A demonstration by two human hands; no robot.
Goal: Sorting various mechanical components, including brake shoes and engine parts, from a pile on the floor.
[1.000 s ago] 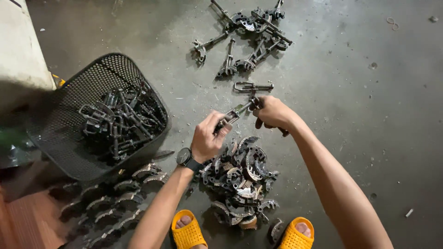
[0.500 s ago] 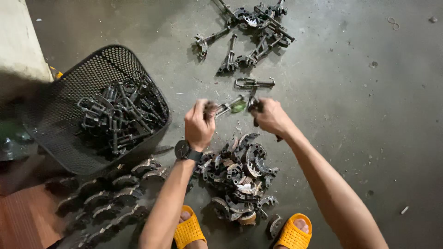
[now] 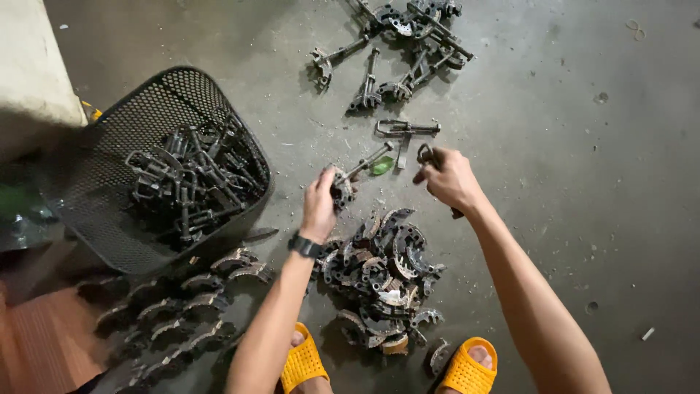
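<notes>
Underfoot, a grey concrete floor [image 3: 583, 219] is seen throughout. At nine o'clock a black mesh basket [image 3: 95, 175] lies tilted, loaded with dark metal lever parts [image 3: 182, 186]. At six o'clock a heap of curved brake shoes [image 3: 383, 273] is piled just below the hands, with further shoes laid in rows [image 3: 168, 314] at seven o'clock. At twelve o'clock, loose lever assemblies [image 3: 408, 44] are scattered. A metal lever arm [image 3: 357, 169] is gripped at its lower end by the closed left hand [image 3: 319, 204]. A small dark part [image 3: 426, 154] is pinched by the right hand [image 3: 452, 179].

Grimy metal lever arm [image 3: 359, 169], seemingly tilted
</notes>
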